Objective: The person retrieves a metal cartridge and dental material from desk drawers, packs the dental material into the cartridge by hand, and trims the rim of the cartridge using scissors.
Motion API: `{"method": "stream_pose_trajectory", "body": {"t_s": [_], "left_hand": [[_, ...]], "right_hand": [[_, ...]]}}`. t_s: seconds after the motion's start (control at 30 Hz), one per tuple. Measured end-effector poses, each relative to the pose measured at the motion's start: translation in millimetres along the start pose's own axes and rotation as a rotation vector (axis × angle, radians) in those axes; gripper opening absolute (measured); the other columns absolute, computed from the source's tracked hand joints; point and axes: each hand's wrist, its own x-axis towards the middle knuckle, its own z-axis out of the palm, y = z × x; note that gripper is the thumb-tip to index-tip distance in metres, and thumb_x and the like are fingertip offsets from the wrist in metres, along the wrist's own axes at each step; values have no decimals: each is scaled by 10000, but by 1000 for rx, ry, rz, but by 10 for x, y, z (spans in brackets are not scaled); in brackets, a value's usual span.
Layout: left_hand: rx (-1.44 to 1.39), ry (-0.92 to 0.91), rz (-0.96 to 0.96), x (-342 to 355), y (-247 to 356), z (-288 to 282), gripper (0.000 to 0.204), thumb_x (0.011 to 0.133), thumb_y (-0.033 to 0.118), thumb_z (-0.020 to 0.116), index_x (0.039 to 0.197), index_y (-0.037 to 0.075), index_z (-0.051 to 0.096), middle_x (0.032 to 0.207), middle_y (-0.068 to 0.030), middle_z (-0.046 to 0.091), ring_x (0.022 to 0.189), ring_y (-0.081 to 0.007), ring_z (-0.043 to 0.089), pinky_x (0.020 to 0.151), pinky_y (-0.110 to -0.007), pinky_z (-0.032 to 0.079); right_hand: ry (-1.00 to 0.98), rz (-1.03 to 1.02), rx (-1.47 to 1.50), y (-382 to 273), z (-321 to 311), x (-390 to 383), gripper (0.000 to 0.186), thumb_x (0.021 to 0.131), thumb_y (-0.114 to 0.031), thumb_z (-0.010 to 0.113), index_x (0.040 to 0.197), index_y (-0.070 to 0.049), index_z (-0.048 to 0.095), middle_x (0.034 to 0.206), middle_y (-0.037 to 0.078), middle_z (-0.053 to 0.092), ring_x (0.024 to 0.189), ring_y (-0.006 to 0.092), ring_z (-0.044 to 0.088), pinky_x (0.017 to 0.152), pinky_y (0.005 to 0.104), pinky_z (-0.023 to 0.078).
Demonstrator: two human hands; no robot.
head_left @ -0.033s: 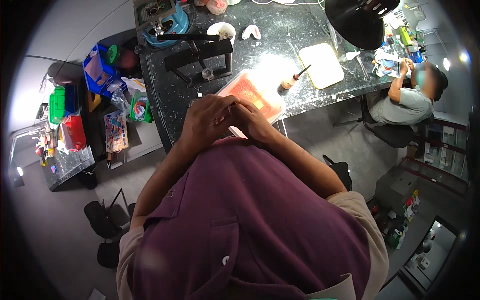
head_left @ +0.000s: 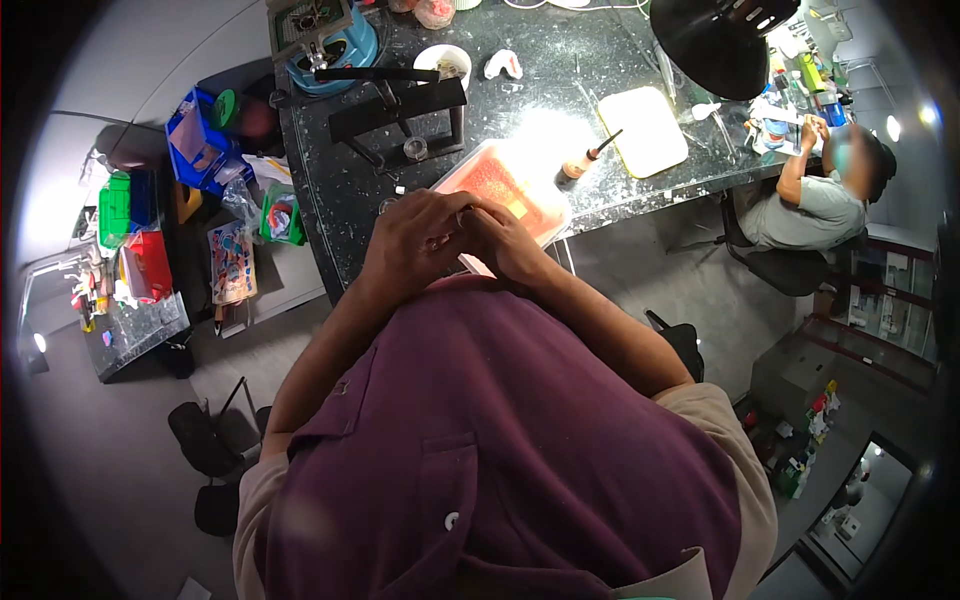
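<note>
My left hand (head_left: 405, 240) and my right hand (head_left: 510, 245) meet at the bench's front edge, fingers curled together around something I cannot make out. Beneath and beyond them lies a pinkish shallow tray (head_left: 530, 220) with pink bits in it, brightly lit. To its right stands a small brown container (head_left: 573, 173) with a brush or tool sticking out. Left of the tray are a black metal stand (head_left: 390, 110) and a small clear cup (head_left: 416, 148). Farther back sit a white tub (head_left: 427, 55) and a white and pink horseshoe-shaped dental piece (head_left: 504, 64).
The speckled black bench (head_left: 335, 210) holds a cream board (head_left: 643, 130) and blue device (head_left: 330, 70). A black lamp (head_left: 708, 40) hangs at back right. A seated co-worker (head_left: 805, 210) works at the right. Blue (head_left: 185, 140), green (head_left: 115, 200) and red (head_left: 150, 270) bins stand left.
</note>
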Motion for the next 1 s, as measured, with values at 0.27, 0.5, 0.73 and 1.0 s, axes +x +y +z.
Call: {"method": "stream_pose_trajectory", "body": {"t_s": [0.27, 0.5, 0.73, 1.0], "left_hand": [[-346, 229, -407, -315, -245, -24, 149, 924, 144, 594, 1044, 63, 556, 925, -38, 560, 820, -106, 537, 725, -275, 420], [-694, 333, -480, -379, -561, 47, 211, 904, 231, 378, 912, 50, 487, 857, -24, 452, 842, -135, 434, 836, -326, 382], [-829, 326, -468, -501, -504, 6, 116, 805, 76, 328, 775, 46, 436, 812, -65, 402, 782, -170, 393, 821, -340, 386], [-723, 172, -511, -617, -619, 36, 141, 827, 49, 301, 779, 48, 434, 809, -53, 419, 767, -143, 385, 792, -292, 370]], "right_hand": [[328, -11, -625, -1304, -492, -461, 483, 992, -365, 395, 1204, 24, 586, 1044, 135, 687, 899, 190, 664, 782, 292, 510], [1333, 824, -1428, -1690, -2802, -764, 617, 846, -596, 556, 882, 0, 709, 681, 117, 683, 561, 186, 659, 535, 325, 493], [1553, 421, -1114, -1106, -2645, -1177, 470, 890, -418, 543, 775, 24, 653, 636, 95, 659, 519, 170, 631, 468, 301, 495], [1521, -148, -475, -754, -2557, -1475, 308, 877, -283, 593, 826, 20, 584, 651, 99, 596, 499, 153, 586, 418, 256, 454]]}}
